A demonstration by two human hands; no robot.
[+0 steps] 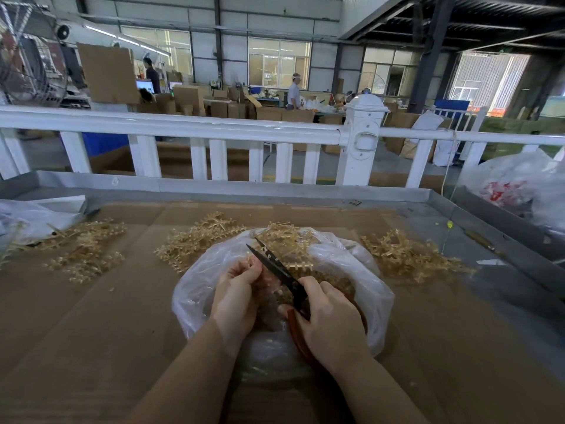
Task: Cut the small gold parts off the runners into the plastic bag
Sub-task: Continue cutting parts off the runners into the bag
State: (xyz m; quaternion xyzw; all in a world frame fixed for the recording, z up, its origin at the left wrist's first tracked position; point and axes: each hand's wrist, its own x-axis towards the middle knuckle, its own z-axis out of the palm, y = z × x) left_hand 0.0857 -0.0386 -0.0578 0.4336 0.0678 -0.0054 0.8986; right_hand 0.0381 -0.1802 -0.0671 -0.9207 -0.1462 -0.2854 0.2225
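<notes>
A sheet of brown cardboard [91,316] covers the metal-edged table [443,197], and everything else is best placed against the clear plastic bag [195,295] that lies open at its middle. Beyond the bag, past the table's far edge, a white railing [183,127] crosses the whole view, with stacked cartons and two standing people well behind it. To the far right of the bag a second crumpled plastic bag [519,185] with red print sits off the cardboard. Heaps of gold runners flank the bag — one pile [82,249] well to its left, one [195,240] just behind its left rim, one [409,255] just beside its right rim — and more runners [290,240] spill over its far rim. Inside it lies a layer of small gold parts [333,281]. Over the bag's mouth the right hand [330,322] is wrapped round the red handles of black-bladed scissors [275,264], whose blades stand slightly parted and point away from the person. The left hand [238,289], just left of the blades, pinches a small gold piece [251,259] at its fingertips, touching or nearly touching the blades.
</notes>
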